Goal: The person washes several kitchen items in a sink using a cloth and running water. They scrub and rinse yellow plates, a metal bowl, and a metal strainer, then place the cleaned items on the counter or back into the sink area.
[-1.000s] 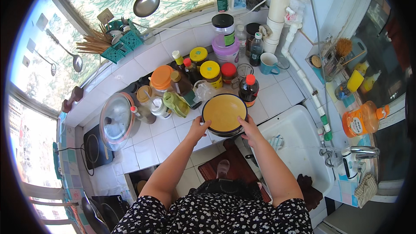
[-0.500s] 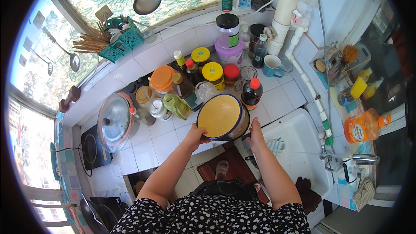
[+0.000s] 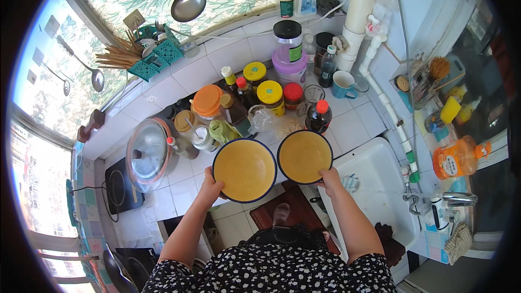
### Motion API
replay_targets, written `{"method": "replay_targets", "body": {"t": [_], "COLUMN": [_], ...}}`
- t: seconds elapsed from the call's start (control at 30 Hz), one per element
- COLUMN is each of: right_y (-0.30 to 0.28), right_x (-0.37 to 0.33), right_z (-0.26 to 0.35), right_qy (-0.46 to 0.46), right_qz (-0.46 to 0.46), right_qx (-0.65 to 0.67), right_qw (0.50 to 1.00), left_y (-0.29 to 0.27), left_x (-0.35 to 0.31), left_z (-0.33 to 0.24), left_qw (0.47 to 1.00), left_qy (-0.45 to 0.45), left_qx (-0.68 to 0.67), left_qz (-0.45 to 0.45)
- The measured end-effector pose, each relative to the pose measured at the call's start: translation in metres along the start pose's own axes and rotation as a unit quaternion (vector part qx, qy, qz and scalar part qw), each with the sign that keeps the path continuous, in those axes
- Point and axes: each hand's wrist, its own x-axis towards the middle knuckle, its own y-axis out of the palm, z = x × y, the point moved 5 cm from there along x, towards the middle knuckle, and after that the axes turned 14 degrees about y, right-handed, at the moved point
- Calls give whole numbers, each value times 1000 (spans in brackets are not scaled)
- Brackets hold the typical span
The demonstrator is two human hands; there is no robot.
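Observation:
Two round enamel bowls, yellow inside with dark blue rims, are held side by side over the front of the tiled counter (image 3: 182, 195). My left hand (image 3: 210, 186) grips the larger bowl (image 3: 245, 170) at its lower left edge, thumb over the rim. The smaller bowl (image 3: 305, 157) is in my right hand (image 3: 330, 178), pinched at its lower right rim. Both insides face up and look bare. The rims come close together in the middle. Behind them stand a red-capped dark bottle (image 3: 319, 116) and a clear plastic bag (image 3: 266, 121).
Seasoning jars and bottles crowd the counter's back, among them an orange-lidded jar (image 3: 207, 101). A glass-lidded pot (image 3: 147, 154) stands left, near a black cooktop (image 3: 120, 184). On the right is a white sink (image 3: 374, 184) with a faucet (image 3: 456, 199). A ladle (image 3: 188, 5) hangs above.
The smaller bowl has come apart from the larger one; before, only one yellow inside showed. My hands have moved apart, the left one leftward with the larger bowl.

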Motion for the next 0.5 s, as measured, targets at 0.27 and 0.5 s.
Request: {"method": "replay_targets", "body": {"t": [0.27, 0.5], "right_y": [-25, -53], "right_x": [-65, -105], "right_z": [11, 43], "right_qy": [-23, -127], "right_qz": [40, -56], "right_qx": [26, 15], "right_qw": [999, 990], "left_y": [75, 140], "left_x": [22, 38], "left_z": [35, 27], "left_qw": [995, 993], "left_qy": [13, 40], "left_qx": [29, 2], "left_qz": [100, 109]}}
